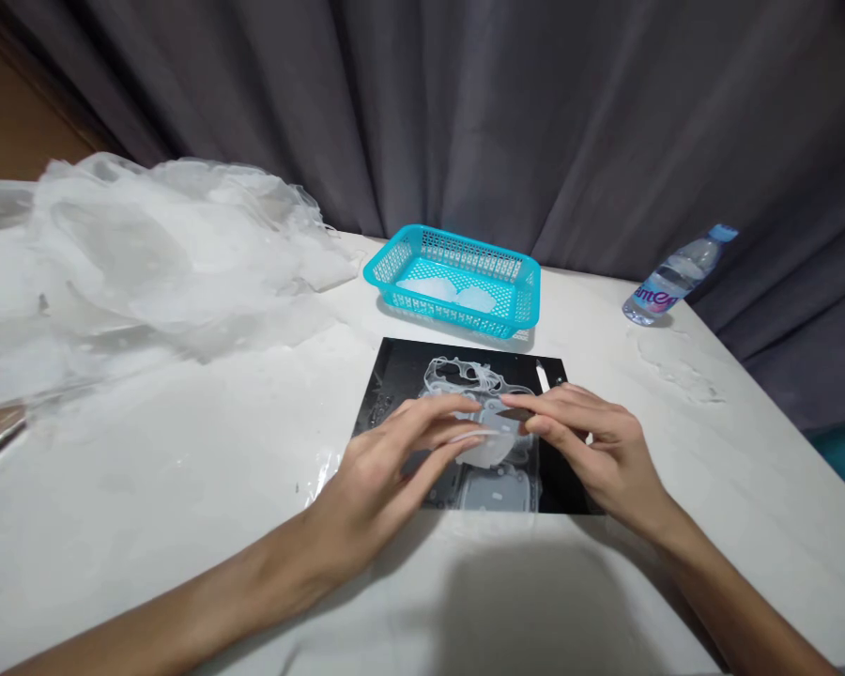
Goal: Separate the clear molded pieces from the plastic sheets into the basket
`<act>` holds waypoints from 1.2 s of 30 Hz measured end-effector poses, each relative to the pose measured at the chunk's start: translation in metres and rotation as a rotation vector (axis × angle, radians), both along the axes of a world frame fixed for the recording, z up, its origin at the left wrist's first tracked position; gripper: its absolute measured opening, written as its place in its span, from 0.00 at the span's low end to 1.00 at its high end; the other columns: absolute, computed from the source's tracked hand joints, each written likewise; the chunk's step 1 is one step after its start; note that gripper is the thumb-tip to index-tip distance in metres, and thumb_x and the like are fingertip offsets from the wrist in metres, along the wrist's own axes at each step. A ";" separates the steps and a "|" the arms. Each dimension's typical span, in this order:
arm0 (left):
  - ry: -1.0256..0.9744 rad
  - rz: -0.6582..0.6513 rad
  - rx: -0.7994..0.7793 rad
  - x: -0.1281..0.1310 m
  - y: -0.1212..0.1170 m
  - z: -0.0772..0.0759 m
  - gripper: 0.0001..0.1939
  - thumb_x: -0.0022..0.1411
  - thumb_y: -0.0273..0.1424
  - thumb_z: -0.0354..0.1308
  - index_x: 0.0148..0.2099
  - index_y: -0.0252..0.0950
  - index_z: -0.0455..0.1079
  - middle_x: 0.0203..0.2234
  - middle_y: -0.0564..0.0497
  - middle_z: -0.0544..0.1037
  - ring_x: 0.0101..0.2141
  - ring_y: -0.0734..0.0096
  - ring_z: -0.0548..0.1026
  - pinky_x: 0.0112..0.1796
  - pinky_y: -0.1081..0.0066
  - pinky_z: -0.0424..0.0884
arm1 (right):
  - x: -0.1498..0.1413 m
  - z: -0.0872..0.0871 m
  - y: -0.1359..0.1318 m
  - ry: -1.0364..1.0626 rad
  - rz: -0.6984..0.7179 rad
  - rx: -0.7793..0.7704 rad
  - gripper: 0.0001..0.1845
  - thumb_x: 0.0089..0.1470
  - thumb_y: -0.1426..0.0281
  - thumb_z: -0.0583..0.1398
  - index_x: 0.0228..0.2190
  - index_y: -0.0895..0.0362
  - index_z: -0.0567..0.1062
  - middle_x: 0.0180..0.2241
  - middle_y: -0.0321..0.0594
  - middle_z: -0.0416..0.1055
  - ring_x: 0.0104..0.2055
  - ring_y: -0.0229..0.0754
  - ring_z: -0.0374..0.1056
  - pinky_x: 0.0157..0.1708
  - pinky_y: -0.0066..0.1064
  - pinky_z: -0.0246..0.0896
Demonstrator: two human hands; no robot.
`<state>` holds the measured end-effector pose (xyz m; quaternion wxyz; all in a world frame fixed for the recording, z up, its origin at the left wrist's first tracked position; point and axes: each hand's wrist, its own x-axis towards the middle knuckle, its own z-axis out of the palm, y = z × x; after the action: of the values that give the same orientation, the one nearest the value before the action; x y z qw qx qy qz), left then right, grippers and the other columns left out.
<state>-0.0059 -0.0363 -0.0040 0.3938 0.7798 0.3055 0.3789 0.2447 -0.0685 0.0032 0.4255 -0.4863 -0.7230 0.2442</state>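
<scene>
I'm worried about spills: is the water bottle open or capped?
Capped: a blue cap sits on top of the water bottle.

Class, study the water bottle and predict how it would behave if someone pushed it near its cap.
The bottle would probably tip fairly readily, being tall and narrow and standing upright on its base. Once down, its rounded sides suggest it might roll across the table. Its clear, thin-looking plastic may flex a little under the fingers.

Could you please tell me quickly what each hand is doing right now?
Left hand: pinching a thin, translucent white piece.
Right hand: gripping a small, dark, pointed tool.
</scene>
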 end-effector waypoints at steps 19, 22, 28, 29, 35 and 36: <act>-0.104 0.039 -0.478 0.007 0.012 0.010 0.08 0.66 0.36 0.69 0.46 0.41 0.79 0.34 0.56 0.86 0.37 0.72 0.84 0.39 0.80 0.74 | 0.060 -0.029 0.040 -0.368 -0.549 -0.147 0.22 0.68 0.55 0.56 0.43 0.52 0.86 0.40 0.43 0.84 0.40 0.51 0.76 0.41 0.38 0.63; -0.122 0.034 -0.537 0.009 0.013 0.010 0.09 0.66 0.37 0.68 0.44 0.39 0.77 0.30 0.54 0.85 0.33 0.71 0.83 0.35 0.78 0.74 | 0.065 -0.035 0.045 -0.455 -0.534 -0.195 0.23 0.68 0.57 0.54 0.45 0.55 0.85 0.39 0.45 0.83 0.41 0.52 0.75 0.41 0.39 0.62; -0.141 0.052 -0.634 0.010 0.014 0.011 0.16 0.65 0.40 0.68 0.48 0.39 0.70 0.28 0.51 0.86 0.28 0.67 0.81 0.26 0.74 0.70 | 0.071 -0.046 0.049 -0.544 -0.595 -0.235 0.22 0.67 0.61 0.54 0.48 0.59 0.83 0.44 0.49 0.77 0.43 0.50 0.72 0.44 0.38 0.61; -0.147 0.051 -0.642 0.010 0.014 0.012 0.17 0.64 0.40 0.68 0.50 0.38 0.70 0.29 0.51 0.86 0.28 0.67 0.81 0.26 0.74 0.70 | 0.071 -0.048 0.050 -0.560 -0.618 -0.241 0.21 0.67 0.61 0.54 0.48 0.58 0.83 0.45 0.49 0.76 0.44 0.50 0.72 0.43 0.37 0.61; -0.156 0.027 -0.655 0.009 0.017 0.012 0.16 0.64 0.39 0.68 0.50 0.38 0.74 0.30 0.51 0.86 0.30 0.69 0.81 0.31 0.74 0.73 | 0.071 -0.054 0.051 -0.656 -0.687 -0.205 0.18 0.70 0.61 0.54 0.47 0.54 0.81 0.46 0.45 0.75 0.49 0.50 0.69 0.37 0.34 0.52; -0.154 0.022 -0.655 0.009 0.017 0.011 0.14 0.64 0.39 0.68 0.48 0.38 0.75 0.29 0.51 0.86 0.30 0.69 0.80 0.31 0.74 0.73 | 0.071 -0.054 0.052 -0.669 -0.689 -0.188 0.17 0.70 0.61 0.54 0.46 0.54 0.81 0.45 0.45 0.76 0.49 0.50 0.69 0.36 0.34 0.51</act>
<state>0.0028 -0.0195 0.0073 0.6411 0.5778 0.3887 0.3226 0.3162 -0.0168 -0.0506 0.1801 -0.7854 -0.5920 -0.0162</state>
